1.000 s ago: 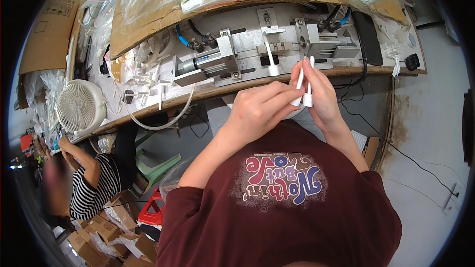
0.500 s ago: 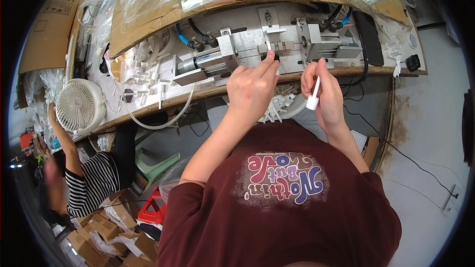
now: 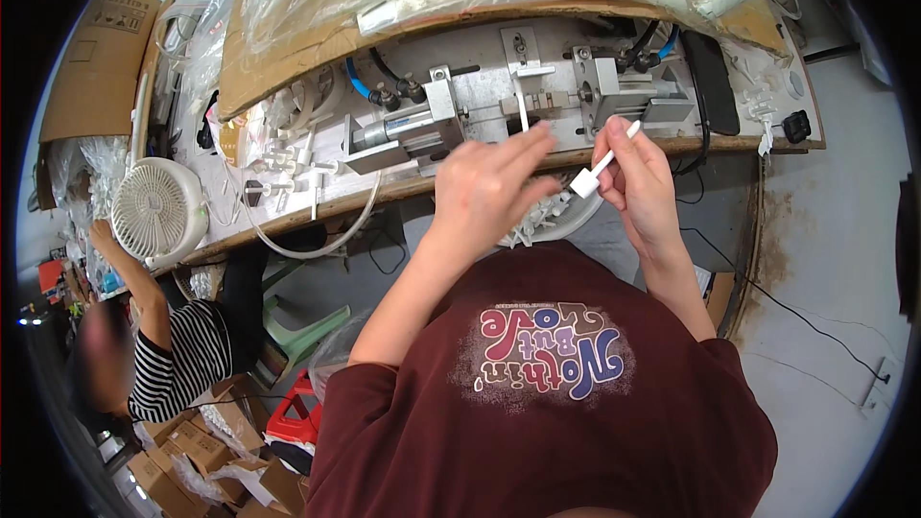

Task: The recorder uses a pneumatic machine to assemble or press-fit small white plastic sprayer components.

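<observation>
My right hand [image 3: 641,170] pinches a white plastic rod with a wide block-like head [image 3: 604,164], its head tilted down toward the left. Just in front of the bench fixture, my left hand [image 3: 487,182] is held with its fingers stretched out and thumb apart, and nothing shows in it. Beyond its fingertips, another thin white plastic rod [image 3: 522,105] stands at the small metal holder [image 3: 537,102] of the fixture. An air cylinder clamp [image 3: 408,125] flanks the holder on the left, a second air cylinder [image 3: 638,91] on the right.
Below my hands a tub [image 3: 578,215] holds many white plastic parts. White fittings [image 3: 278,168] and a clear hose [image 3: 326,247] lie left, near a white fan [image 3: 159,209]. A dark phone-like slab [image 3: 712,86] lies right. A co-worker in a striped top [image 3: 182,355] sits at left.
My left hand has drawn back from the holder and spread its fingers, uncovering the rod there. My right hand has turned its rod to a steeper slant and shifted it slightly left.
</observation>
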The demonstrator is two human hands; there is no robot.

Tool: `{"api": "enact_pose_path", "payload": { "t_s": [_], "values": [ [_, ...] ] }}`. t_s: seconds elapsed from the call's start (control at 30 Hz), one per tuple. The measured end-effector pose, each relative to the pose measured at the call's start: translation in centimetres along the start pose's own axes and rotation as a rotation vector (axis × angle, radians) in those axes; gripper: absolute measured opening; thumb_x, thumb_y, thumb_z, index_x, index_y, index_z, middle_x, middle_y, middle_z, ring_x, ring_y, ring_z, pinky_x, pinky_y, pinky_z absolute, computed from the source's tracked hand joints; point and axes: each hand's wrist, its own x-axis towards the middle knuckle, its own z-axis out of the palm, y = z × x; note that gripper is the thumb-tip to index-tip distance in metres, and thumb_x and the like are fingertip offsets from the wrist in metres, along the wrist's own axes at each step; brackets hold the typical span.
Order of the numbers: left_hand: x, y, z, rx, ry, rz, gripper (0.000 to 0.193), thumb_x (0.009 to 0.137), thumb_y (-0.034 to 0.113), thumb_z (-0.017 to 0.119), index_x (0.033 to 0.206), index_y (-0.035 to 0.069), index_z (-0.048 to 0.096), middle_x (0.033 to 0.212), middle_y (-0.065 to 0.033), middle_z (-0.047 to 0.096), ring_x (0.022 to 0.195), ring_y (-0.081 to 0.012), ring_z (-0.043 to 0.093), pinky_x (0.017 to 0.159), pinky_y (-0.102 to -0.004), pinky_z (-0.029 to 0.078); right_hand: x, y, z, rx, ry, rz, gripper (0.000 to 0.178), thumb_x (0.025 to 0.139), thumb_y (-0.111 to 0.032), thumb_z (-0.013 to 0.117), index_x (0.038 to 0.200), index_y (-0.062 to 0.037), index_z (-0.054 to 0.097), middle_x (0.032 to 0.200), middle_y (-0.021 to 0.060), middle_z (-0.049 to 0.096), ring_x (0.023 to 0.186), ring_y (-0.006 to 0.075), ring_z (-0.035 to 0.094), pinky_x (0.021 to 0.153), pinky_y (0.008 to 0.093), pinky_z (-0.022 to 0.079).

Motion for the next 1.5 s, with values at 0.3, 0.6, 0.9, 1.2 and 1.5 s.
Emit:
{"api": "enact_pose_path", "payload": {
  "t_s": [0.3,0.6,0.9,1.2,1.5],
  "values": [
    [0.0,1.7,-2.2,-0.336,0.083,-0.091,0.031,0.073,0.000,0.081,0.102,0.001,0.071,0.099,-0.0101,0.069,0.079,-0.0182,0.069,0.068,-0.0278,0.059,3.6,-4.8,0.6,-0.312,-0.108,-0.225,0.021,0.102,-0.026,0.054,0.109,-0.0060,0.055,0.069,0.0026,0.059,0.045,0.0039,0.046,0.041,0.0173,0.031],
    [-1.3,-0.4,1.5,0.135,0.018,-0.066,0.027,0.072,0.011,0.079,0.098,0.007,0.073,0.119,-0.0066,0.070,0.074,-0.0217,0.070,0.063,-0.0315,0.054,19.0,-14.8,-5.0,-1.983,0.401,-1.130,0.036,0.082,-0.001,0.060,0.117,-0.0096,0.060,0.124,0.0036,0.062,0.115,0.0242,0.057,0.089,0.0374,0.049],
    [-1.0,-0.9,2.0,0.204,0.057,-0.034,0.025,0.073,0.012,0.078,0.097,0.007,0.073,0.116,-0.0041,0.071,0.060,-0.0192,0.062,0.056,-0.0280,0.048,19.8,-14.2,-3.9,-2.037,-0.019,-0.898,0.037,0.085,0.001,0.053,0.121,-0.0082,0.057,0.107,0.0086,0.060,0.104,0.0295,0.059,0.081,0.0407,0.052],
    [-0.8,-0.8,2.0,0.192,0.051,-0.043,0.026,0.072,0.013,0.079,0.097,0.007,0.073,0.116,-0.0033,0.071,0.058,-0.0199,0.061,0.055,-0.0282,0.048,16.6,-12.7,-4.0,-1.360,-0.130,-1.183,0.029,0.085,0.004,0.058,0.113,-0.0036,0.054,0.102,0.0121,0.061,0.089,0.0313,0.063,0.074,0.0381,0.051],
    [2.1,1.8,-1.0,-0.109,0.382,0.028,0.051,0.068,0.008,0.085,0.115,0.004,0.066,0.110,-0.0117,0.069,0.082,-0.0216,0.071,0.075,-0.0320,0.057,4.6,-5.6,2.5,0.053,-0.296,-0.194,0.025,0.097,-0.011,0.061,0.120,-0.0057,0.053,0.088,-0.0009,0.060,0.066,0.0020,0.050,0.055,0.0171,0.039]
  ]
}}
